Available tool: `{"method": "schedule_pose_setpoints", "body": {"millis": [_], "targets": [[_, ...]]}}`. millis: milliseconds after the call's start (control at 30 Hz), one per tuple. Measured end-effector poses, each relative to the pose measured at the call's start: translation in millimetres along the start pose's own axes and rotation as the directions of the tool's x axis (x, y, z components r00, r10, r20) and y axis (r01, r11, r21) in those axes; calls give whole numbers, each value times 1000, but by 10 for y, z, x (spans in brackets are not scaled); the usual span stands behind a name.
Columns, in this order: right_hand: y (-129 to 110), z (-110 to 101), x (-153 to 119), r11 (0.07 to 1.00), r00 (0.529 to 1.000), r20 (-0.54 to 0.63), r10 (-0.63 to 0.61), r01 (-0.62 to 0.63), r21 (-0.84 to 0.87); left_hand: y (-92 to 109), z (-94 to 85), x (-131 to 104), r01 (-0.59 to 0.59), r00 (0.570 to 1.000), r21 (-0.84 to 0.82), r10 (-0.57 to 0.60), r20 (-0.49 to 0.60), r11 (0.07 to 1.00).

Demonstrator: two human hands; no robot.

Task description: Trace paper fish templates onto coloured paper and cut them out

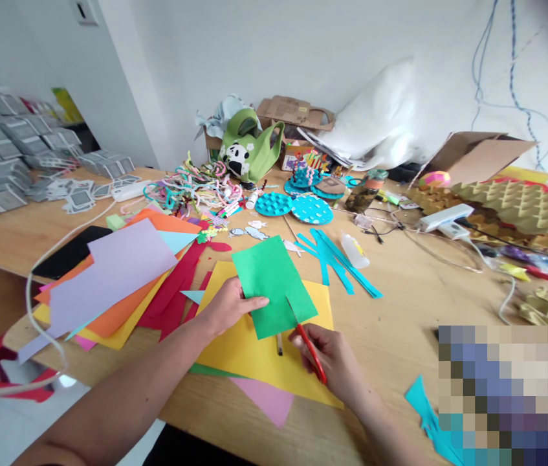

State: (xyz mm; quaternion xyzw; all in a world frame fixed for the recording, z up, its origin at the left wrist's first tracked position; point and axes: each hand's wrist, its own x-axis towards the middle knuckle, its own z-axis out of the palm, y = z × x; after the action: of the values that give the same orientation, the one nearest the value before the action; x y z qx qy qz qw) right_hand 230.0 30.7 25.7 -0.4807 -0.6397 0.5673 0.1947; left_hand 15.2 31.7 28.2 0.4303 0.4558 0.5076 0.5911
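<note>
My left hand (pixel 233 307) grips a green sheet of paper (pixel 274 278) by its left side, thumb on top and the other fingers underneath. In my right hand (pixel 325 356) is a pair of scissors with red handles (pixel 311 355). Its blades (pixel 293 312) meet the green sheet near its lower right edge. Both hands are above a large yellow sheet (pixel 235 349) on the table. A small dark-tipped object (pixel 280 345) shows beneath the green sheet; I cannot tell its kind. A pink paper corner (pixel 268 398) sticks out below the yellow sheet.
Coloured sheets (pixel 113 272) are piled at left, beside red paper (pixel 169 298). Blue strips (pixel 332 259) and a glue bottle (pixel 354 250) lie beyond my hands. Pipe cleaners (pixel 196 188) and a green panda bag (pixel 249 145) stand farther back. Egg trays (pixel 521 200) and cables occupy the right.
</note>
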Motion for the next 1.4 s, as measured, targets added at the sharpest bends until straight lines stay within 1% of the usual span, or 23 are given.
{"method": "schedule_pose_setpoints", "body": {"millis": [100, 400, 567, 800, 933, 1167, 1300, 1400], "targets": [[-2, 6, 0, 1000, 1000, -2, -6, 6, -5, 2, 1, 1, 3, 1000, -2, -3, -10, 1000], [9, -1, 6, 1000, 1000, 12, -17, 17, 21, 19, 17, -9, 24, 999, -20, -23, 31, 1000], [-21, -2, -1, 999, 1000, 15, -8, 8, 39, 10, 22, -15, 36, 999, -26, -35, 32, 999], [-12, 23, -5, 1000, 1000, -28, -9, 9, 25, 2, 22, -8, 26, 999, -39, -25, 27, 999], [11, 35, -8, 999, 999, -33, -19, 20, 26, -9, 20, -7, 20, 999, -59, -19, 32, 998], [-43, 47, -7, 996, 998, -57, 36, -31, 78, -11, 14, -9, 27, 998, -74, -23, 56, 997], [-53, 40, -9, 993, 997, -49, 55, -49, 106, 7, 15, -14, 40, 998, -75, -36, 60, 996], [-58, 32, -10, 989, 997, -37, 70, -65, 131, 11, 23, -20, 64, 994, -81, -56, 95, 995]]}}
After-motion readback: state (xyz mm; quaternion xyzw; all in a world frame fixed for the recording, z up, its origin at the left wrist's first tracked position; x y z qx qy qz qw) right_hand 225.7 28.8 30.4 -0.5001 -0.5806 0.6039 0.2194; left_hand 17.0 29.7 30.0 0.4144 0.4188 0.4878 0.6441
